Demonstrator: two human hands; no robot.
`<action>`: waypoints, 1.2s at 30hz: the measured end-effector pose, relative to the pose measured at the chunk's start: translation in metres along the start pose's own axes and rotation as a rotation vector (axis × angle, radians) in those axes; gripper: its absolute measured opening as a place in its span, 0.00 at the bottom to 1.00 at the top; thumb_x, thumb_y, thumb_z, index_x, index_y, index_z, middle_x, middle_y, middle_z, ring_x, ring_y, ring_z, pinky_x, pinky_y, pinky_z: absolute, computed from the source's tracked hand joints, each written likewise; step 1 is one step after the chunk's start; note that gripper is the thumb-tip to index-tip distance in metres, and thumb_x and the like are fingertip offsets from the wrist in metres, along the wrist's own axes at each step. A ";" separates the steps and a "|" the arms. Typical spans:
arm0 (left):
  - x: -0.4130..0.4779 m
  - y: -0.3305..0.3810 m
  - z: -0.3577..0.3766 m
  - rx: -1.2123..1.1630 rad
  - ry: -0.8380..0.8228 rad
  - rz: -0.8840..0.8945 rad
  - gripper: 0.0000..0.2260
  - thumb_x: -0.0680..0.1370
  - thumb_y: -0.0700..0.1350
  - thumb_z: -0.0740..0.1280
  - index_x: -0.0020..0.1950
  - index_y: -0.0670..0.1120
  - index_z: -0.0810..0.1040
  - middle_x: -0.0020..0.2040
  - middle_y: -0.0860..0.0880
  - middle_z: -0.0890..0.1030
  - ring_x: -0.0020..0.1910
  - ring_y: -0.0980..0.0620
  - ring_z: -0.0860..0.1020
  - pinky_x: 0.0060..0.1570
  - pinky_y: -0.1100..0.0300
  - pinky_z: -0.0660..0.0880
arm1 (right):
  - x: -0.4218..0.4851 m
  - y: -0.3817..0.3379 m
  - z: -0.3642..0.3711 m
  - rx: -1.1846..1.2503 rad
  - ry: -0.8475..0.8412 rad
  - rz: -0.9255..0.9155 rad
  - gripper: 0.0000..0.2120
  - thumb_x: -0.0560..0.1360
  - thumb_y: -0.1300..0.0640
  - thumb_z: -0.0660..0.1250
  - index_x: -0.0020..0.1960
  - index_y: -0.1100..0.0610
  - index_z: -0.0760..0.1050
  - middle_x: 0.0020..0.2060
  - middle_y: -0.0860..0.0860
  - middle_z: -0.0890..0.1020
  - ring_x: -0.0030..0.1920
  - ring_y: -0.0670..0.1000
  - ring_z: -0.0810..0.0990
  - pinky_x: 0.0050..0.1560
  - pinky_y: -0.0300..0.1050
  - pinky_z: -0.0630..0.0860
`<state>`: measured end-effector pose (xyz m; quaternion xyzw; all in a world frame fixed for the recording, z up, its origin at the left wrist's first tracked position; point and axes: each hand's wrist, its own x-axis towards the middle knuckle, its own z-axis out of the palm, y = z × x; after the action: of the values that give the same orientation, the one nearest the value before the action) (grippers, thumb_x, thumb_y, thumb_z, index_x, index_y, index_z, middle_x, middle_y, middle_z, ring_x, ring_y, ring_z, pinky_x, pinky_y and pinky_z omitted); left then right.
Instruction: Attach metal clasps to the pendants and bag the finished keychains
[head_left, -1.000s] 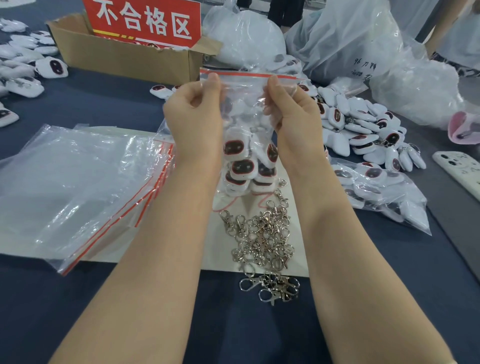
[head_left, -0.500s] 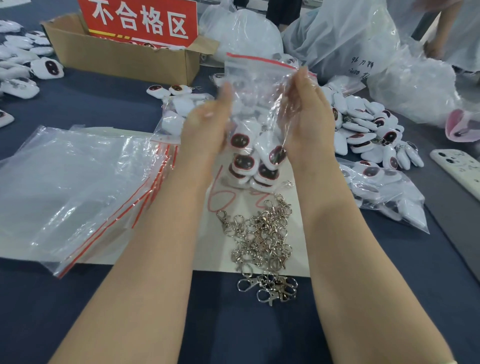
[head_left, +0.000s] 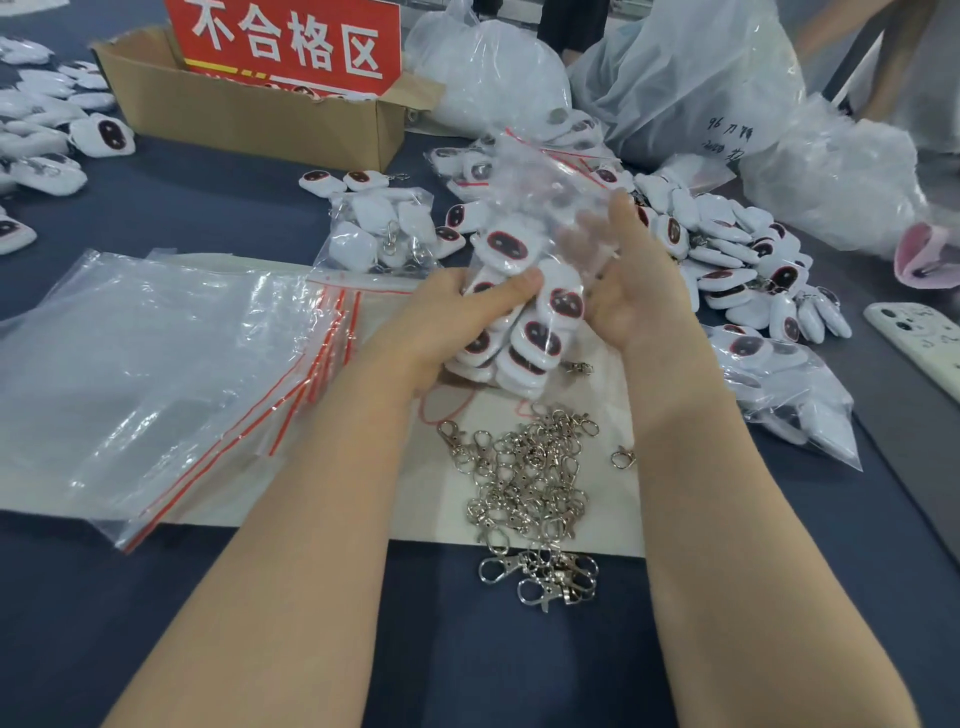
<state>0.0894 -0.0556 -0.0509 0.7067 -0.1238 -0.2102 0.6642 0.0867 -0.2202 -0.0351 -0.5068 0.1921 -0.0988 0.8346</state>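
Bag (head_left: 524, 306) ran lengthwise up and away between both hands. Left hand (head_left: 452, 322) gripped its base; right hand (head_left: 641, 296) was too blurred to tell.
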 end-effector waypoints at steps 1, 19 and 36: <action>0.001 0.001 -0.001 -0.087 0.021 -0.013 0.08 0.73 0.52 0.70 0.47 0.49 0.80 0.43 0.50 0.85 0.42 0.50 0.84 0.48 0.50 0.79 | -0.001 0.001 -0.002 -0.162 -0.100 0.043 0.22 0.75 0.42 0.66 0.55 0.60 0.77 0.45 0.55 0.86 0.45 0.54 0.85 0.48 0.51 0.81; 0.013 0.006 0.002 -0.347 0.209 -0.014 0.20 0.71 0.38 0.73 0.62 0.38 0.74 0.53 0.42 0.82 0.47 0.49 0.81 0.50 0.54 0.79 | -0.010 0.010 0.005 -0.019 -0.120 0.210 0.10 0.75 0.50 0.70 0.45 0.58 0.79 0.37 0.52 0.84 0.36 0.51 0.83 0.40 0.47 0.81; 0.008 0.027 -0.021 -0.441 0.825 0.163 0.25 0.77 0.44 0.63 0.71 0.38 0.64 0.55 0.51 0.69 0.42 0.58 0.73 0.40 0.69 0.70 | -0.013 0.035 0.068 0.215 -0.122 0.214 0.06 0.78 0.67 0.62 0.43 0.64 0.72 0.38 0.59 0.77 0.37 0.58 0.78 0.27 0.43 0.80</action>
<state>0.1093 -0.0433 -0.0245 0.5612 0.1429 0.1197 0.8064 0.1023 -0.1443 -0.0353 -0.3962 0.1820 0.0015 0.8999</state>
